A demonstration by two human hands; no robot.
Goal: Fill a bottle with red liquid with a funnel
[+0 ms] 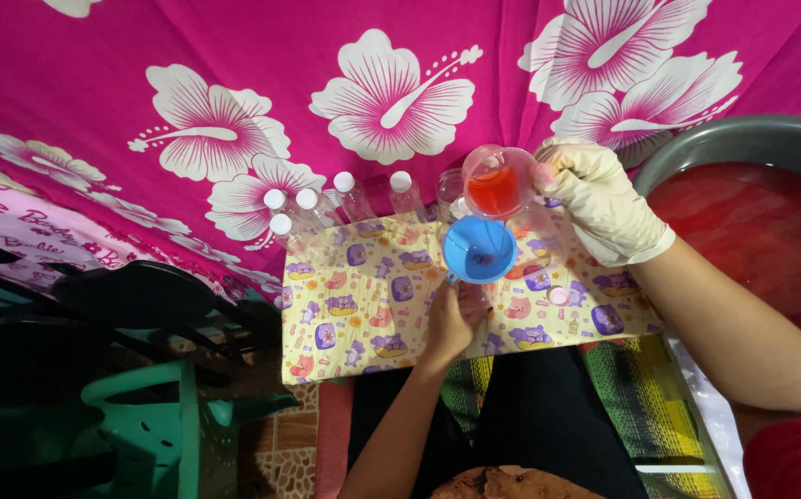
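While the gloved right hand (604,199) tips a clear cup (497,182) of red liquid, its fingers are closed around the cup's rim and side, and the cup leans toward the blue funnel (479,249) just below it. A thin red stream appears to fall from the cup into the funnel's bowl. The bare left hand (449,323) is wrapped around a small bottle (472,296) directly under the funnel, fingers clamped on its body, so that most of the bottle is hidden; the funnel's spout seems to sit in the bottle's neck, though the joint itself cannot be made out. Bottle, funnel and cup stand over a yellow printed cloth (363,314) patterned with small cartoon animals, which covers a low surface in front of the person. Along the far edge of this cloth a row of clear bottles with white caps (345,199) stands upright, just beside one another; whether they are full cannot be told. A small pink cap (558,296) lies on the cloth near the right forearm, apart from the bottle. At the right edge, a large grey basin (742,139) holds dark red liquid, well apart from the funnel. Behind everything hangs a bright pink fabric with white flowers (391,97). At lower left a green plastic chair (155,425) stands in shadow, well away from both hands.
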